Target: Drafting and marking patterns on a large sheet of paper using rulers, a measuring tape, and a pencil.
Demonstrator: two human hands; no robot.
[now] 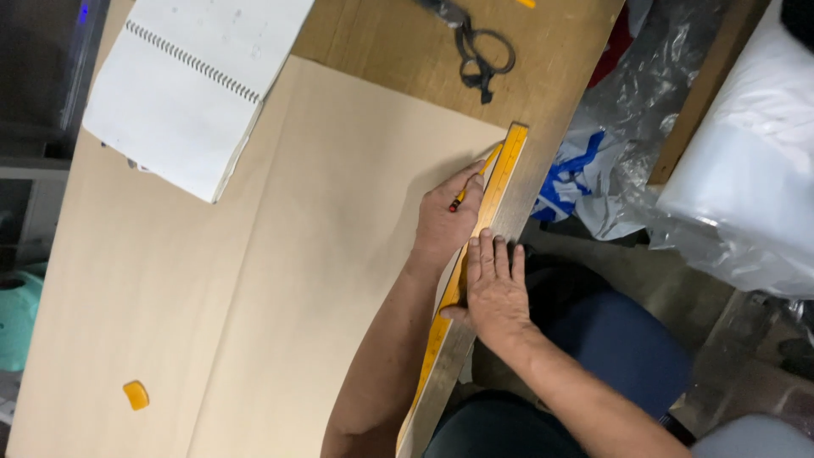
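**A:** From the head camera, what are the hands on?

**B:** The left hand (447, 222) has its fingers curled tight round a yellow pencil (476, 175), tip against the edge of a long yellow ruler (475, 254). The right hand (496, 293) lies flat on that ruler, fingers stretched out and together, gripping nothing, thumb hooked over its near side.

**A:** And where does the ruler lie?

**B:** Along the right edge of a big sheet of tan paper (280, 280), which covers most of the wooden table (373, 38). It runs slantwise from the sheet's far corner down towards the person.

**A:** Anything else about?

**B:** An open spiral notebook (191, 85) at the far left, overlapping the paper; black scissors (475, 51) on the bare wood; a small orange eraser (136, 395) near the left corner; crumpled clear plastic (678, 127) off to the right.
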